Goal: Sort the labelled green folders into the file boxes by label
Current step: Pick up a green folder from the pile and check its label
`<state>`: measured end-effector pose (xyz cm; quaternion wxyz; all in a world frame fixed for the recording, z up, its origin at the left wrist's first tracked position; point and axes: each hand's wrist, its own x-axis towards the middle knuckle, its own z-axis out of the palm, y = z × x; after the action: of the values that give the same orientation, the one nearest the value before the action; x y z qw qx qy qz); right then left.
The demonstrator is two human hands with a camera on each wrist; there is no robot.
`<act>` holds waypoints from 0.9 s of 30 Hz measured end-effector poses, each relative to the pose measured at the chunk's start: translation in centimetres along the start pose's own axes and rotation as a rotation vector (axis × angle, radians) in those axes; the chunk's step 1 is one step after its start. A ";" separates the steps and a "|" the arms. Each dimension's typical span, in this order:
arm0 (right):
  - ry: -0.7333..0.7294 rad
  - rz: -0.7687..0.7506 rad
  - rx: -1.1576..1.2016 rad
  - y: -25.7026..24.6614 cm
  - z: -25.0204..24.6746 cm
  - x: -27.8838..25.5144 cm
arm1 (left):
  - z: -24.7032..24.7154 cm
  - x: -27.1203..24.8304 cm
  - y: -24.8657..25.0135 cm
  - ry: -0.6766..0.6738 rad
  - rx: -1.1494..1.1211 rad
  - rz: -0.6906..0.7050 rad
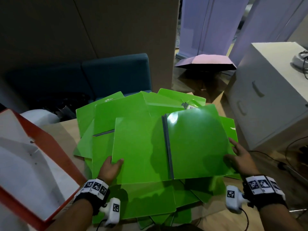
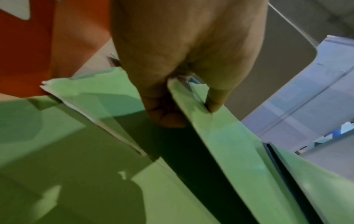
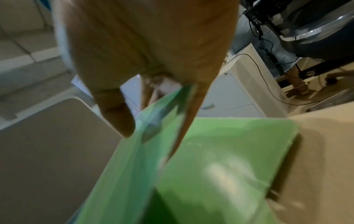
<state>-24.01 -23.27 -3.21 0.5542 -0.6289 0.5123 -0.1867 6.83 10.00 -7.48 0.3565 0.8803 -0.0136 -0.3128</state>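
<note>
A heap of green folders [image 1: 106,114] covers the wooden table [image 1: 66,129]. On top lies one green folder [image 1: 141,147] spread open, its grey spine [image 1: 167,147] running down the middle. My left hand [image 1: 115,163] pinches its lower left corner, thumb on top and fingers beneath; the left wrist view shows the same pinch by my left hand [image 2: 187,103] on the folder edge [image 2: 229,144]. My right hand [image 1: 233,154] holds the right edge, thumb on the cover. In the right wrist view, that hand [image 3: 159,121] has the folder edge [image 3: 124,166] between thumb and fingers. No label is readable.
A red-rimmed white file box [image 1: 55,145] lies open at the left of the table. A white drawer cabinet [image 1: 266,97] stands to the right, with cables [image 1: 296,147] on the floor beside it. A blue sofa [image 1: 116,72] and a pink umbrella [image 1: 206,61] sit behind.
</note>
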 end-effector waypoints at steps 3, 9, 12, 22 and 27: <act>-0.221 -0.157 -0.039 -2.6 -0.8 -1.4 | 0.3 -0.6 0.8 -0.006 -0.018 0.025; 0.359 -0.183 -0.272 -3.3 0.6 0.8 | 0.9 -1.8 1.4 -0.130 -0.035 0.056; 0.579 -0.122 -0.144 -3.9 0.9 0.7 | 0.8 -2.4 1.6 -0.152 -0.064 0.087; -0.423 -0.758 -0.371 -3.4 9.7 -4.3 | 0.9 -4.6 4.1 -0.166 -0.246 0.146; -0.620 -0.797 -0.696 -1.8 15.1 -5.4 | 0.7 -5.5 4.5 -0.298 -0.447 0.136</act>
<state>-13.28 -11.30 -4.63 0.3270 -0.9413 0.0834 -0.0099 2.95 7.58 -2.06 0.5560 0.7212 -0.0558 -0.4093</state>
